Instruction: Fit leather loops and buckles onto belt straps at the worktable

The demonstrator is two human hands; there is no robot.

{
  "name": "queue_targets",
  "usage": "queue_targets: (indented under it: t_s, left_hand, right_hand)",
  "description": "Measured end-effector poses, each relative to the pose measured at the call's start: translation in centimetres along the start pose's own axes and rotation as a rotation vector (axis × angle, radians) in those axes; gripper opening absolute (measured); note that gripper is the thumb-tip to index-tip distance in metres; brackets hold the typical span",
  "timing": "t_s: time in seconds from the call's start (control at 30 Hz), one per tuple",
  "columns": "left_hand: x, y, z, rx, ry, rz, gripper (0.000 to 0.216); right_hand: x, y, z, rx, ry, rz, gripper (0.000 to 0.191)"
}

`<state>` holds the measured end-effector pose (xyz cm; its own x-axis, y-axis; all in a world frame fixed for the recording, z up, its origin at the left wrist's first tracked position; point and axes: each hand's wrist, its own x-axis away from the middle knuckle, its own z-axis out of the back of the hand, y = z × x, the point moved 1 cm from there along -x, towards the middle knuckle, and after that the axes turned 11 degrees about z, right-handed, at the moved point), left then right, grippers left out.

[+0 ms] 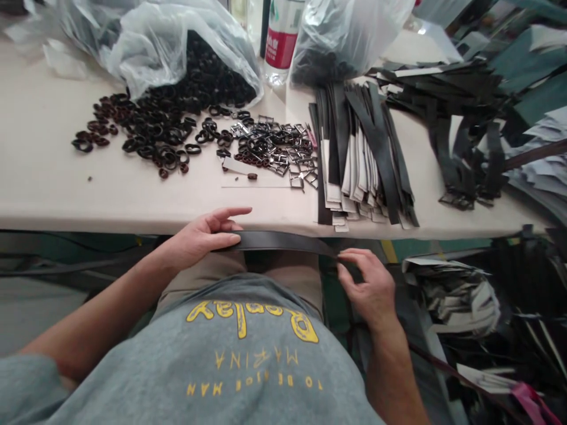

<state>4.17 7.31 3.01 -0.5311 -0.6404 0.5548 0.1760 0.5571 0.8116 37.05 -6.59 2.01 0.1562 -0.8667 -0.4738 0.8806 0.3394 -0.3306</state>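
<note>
A dark leather strap [283, 241] stretches between my hands, just off the table's front edge and above my lap. My left hand [210, 232] pinches its left end between thumb and fingers, the index finger pointing out to the right. At the strap's right end, my right hand [365, 277] has its fingertips closed on the strap. On the table ahead lie metal buckles [283, 150] in a loose heap. Black and brown strap loops [163, 130] spill out to their left. A stack of dark straps with pale undersides [363, 159] lies beyond my right hand.
A clear plastic bag [155, 53] holds more loops at the back left. Another bag [345, 47] stands by a bottle with a red label [281, 41]. Straps with buckles [469, 153] lie at the right. Below the table, at the right, are bundled strips [460, 295].
</note>
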Motion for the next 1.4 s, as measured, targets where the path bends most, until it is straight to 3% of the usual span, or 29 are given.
queue_targets:
  t_s: [0.07, 0.17, 0.33, 0.6, 0.9, 1.0, 1.1, 1.23, 1.4]
  left_hand:
    - [0.1, -0.1, -0.7, 0.003, 0.005, 0.001, 0.067]
    - [-0.1, -0.4, -2.4, -0.017, -0.069, 0.013, 0.075]
    - [-0.4, -1.0, -3.9, 0.057, -0.122, 0.006, 0.079]
    - [0.0, -0.9, -3.3, 0.068, -0.049, 0.061, 0.080]
    - [-0.2, -1.5, -3.2, -0.058, 0.011, -0.017, 0.069]
    - [-0.3, -1.5, -3.2, -0.250, 0.054, -0.163, 0.047]
    - [-0.6, -1.3, -3.4, -0.553, 0.186, -0.432, 0.018]
    - [-1.2, -1.1, -4.0, -0.744, 0.240, -0.663, 0.014]
    - [-1.2, -0.2, -4.6, -0.644, 0.154, -0.800, 0.016]
  right_hand:
    - [-1.0, -1.5, -0.8, -0.219, -0.091, -0.018, 0.022]
    - [-3.2, -4.5, -2.5, -0.422, -0.070, -0.001, 0.041]
    - [-5.9, -7.9, -6.3, -0.519, -0.072, 0.095, 0.040]
    - [-5.9, -8.1, -7.1, -0.634, -0.046, 0.002, 0.040]
    - [-5.8, -8.2, -7.7, -0.424, 0.000, 0.026, 0.013]
    - [-5.8, -8.1, -7.8, -0.337, -0.018, 0.033, 0.007]
    - [-5.8, -8.1, -8.0, -0.241, -0.046, 0.063, 0.014]
    - [-5.9, -8.3, -7.9, -0.207, -0.037, 0.087, 0.016]
    - [-5.9, -7.4, -7.9, -0.242, -0.024, 0.069, 0.014]
